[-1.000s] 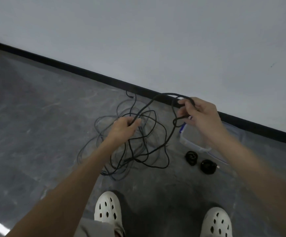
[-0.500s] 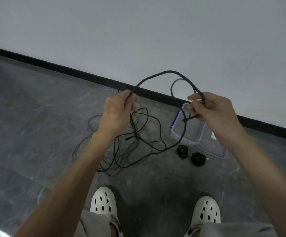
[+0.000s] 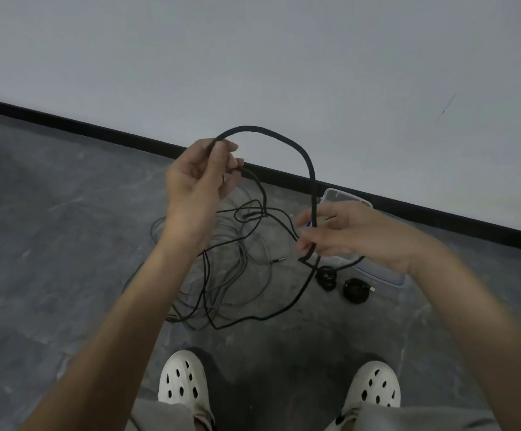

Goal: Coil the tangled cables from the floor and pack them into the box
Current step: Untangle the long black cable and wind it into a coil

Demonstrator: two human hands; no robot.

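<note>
Cable (image 3: pixel 284 138), black, arches in the air between both hands: left hand (image 3: pixel 197 181) pinches one end of the arch with thumb and fingers, right hand (image 3: pixel 355 234) curls round the other. Its slack drops to the tangle (image 3: pixel 222 275) on the grey mottled floor (image 3: pixel 50 244). Clear box (image 3: pixel 343 197) sits near the black skirting (image 3: pixel 66 124) below a plain pale wall (image 3: pixel 253 57), partly behind the right hand; two coils (image 3: pixel 326 276) lie just beside it

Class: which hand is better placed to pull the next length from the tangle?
Likely left: left hand pinches the cable just above the tangle; right hand is busy holding the loop's other end.
</note>
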